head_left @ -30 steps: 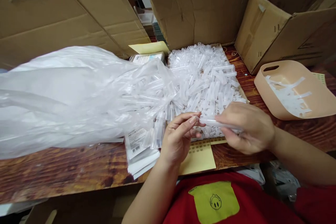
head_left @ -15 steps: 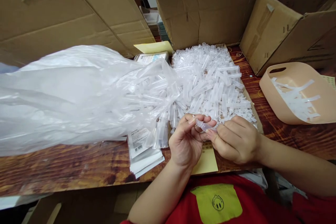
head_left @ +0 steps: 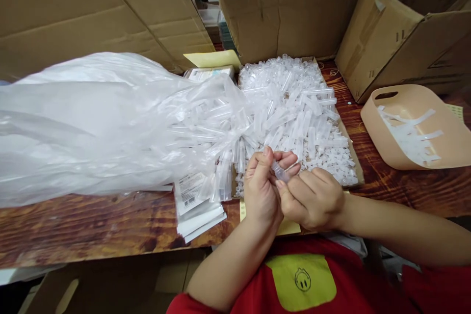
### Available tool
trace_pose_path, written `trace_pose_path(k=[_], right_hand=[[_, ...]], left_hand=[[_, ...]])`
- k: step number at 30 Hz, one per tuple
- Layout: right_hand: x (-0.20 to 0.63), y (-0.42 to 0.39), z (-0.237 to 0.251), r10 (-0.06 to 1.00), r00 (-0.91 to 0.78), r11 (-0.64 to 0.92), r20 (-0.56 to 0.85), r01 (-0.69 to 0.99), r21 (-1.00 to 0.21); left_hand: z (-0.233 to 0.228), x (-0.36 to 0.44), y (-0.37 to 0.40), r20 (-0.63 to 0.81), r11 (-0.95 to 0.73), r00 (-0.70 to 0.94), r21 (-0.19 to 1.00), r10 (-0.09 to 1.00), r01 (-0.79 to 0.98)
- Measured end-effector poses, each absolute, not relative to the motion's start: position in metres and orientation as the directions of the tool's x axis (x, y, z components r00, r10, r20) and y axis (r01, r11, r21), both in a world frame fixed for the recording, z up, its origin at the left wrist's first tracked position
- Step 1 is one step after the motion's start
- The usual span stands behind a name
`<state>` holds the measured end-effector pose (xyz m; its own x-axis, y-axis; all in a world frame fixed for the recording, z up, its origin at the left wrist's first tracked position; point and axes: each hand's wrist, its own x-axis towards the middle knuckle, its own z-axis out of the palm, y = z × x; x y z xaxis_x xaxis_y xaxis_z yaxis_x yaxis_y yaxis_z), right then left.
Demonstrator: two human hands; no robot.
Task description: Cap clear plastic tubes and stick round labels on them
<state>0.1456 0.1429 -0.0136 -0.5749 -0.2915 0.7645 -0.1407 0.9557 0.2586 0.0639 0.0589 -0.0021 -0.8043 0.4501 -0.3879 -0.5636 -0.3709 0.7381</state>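
Note:
A small translucent plastic tube with a ribbed end (head_left: 280, 172) is between my two hands, in front of the pile. My left hand (head_left: 262, 189) is cupped around its ribbed end, palm up, thumb raised and fingers curled. My right hand (head_left: 312, 198) is closed on the other end, its thumb pressed against the tube and the remaining length hidden in the fist. Just beyond lies a heap of similar clear plastic tubes (head_left: 290, 122) on a flat cardboard tray (head_left: 355, 167), with small white pieces along its near right side.
A large clear plastic bag (head_left: 91, 122) spills tubes from the left. A peach basket (head_left: 382, 142) holding white strips stands at right. Cardboard boxes (head_left: 379, 39) wall the back. Labelled packets (head_left: 191, 201) and a yellow sheet (head_left: 289, 227) lie near the front edge.
Both hands have drawn slightly closer together, and more of the tube is covered by my right hand. My left thumb has lifted upward. The whole view has shifted a little.

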Motion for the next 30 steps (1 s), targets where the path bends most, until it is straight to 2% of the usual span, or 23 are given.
trace_pose_path(k=[4, 10, 15, 18, 21, 23, 26, 27, 28, 29, 30], right_hand=[[0.146, 0.138, -0.018, -0.202, -0.592, 0.977, 0.78, -0.064, 0.204], [0.148, 0.142, -0.02, -0.049, -0.565, 0.993, 0.824, -0.114, -0.019], [0.143, 0.146, -0.023, -0.075, -0.489, 0.985, 0.869, -0.173, -0.012], [0.135, 0.149, -0.027, -0.091, -0.466, 0.988, 0.88, -0.154, 0.021], [0.129, 0.155, -0.024, -0.086, -0.528, 0.987, 0.845, -0.162, -0.001], [0.132, 0.165, -0.014, -0.123, -0.645, 0.961, 0.754, -0.266, -0.071], [0.148, 0.194, 0.01, -0.217, -0.808, 0.897, 0.548, -0.387, -0.215], [0.156, 0.207, 0.018, -0.186, -0.842, 0.907, 0.506, -0.345, -0.242], [0.163, 0.221, 0.025, -0.105, -0.871, 0.943, 0.48, -0.241, -0.23], [0.171, 0.234, 0.03, -0.019, -0.899, 0.974, 0.438, -0.116, -0.196], [0.177, 0.246, 0.034, 0.017, -0.912, 0.989, 0.41, -0.045, -0.142]], left_hand=[[-0.001, 0.069, 0.064, -0.411, -0.437, -0.787, 0.667, 0.46, -0.604], [-0.003, 0.077, 0.067, -0.306, -0.506, -0.805, 0.65, 0.509, -0.567], [-0.004, 0.081, 0.064, -0.236, -0.528, -0.821, 0.667, 0.52, -0.526], [-0.003, 0.087, 0.063, -0.235, -0.532, -0.786, 0.623, 0.572, -0.573], [-0.004, 0.09, 0.063, -0.217, -0.522, -0.763, 0.614, 0.609, -0.592], [-0.007, 0.084, 0.061, -0.212, -0.507, -0.755, 0.626, 0.62, -0.592], [-0.012, 0.065, 0.05, -0.216, -0.413, -0.729, 0.705, 0.65, -0.577], [-0.013, 0.057, 0.045, -0.2, -0.337, -0.712, 0.774, 0.673, -0.536], [-0.015, 0.05, 0.038, -0.168, -0.254, -0.702, 0.853, 0.692, -0.455], [-0.017, 0.043, 0.031, -0.129, -0.16, -0.706, 0.931, 0.696, -0.328], [-0.019, 0.037, 0.025, -0.085, -0.067, -0.727, 0.982, 0.682, -0.178]])
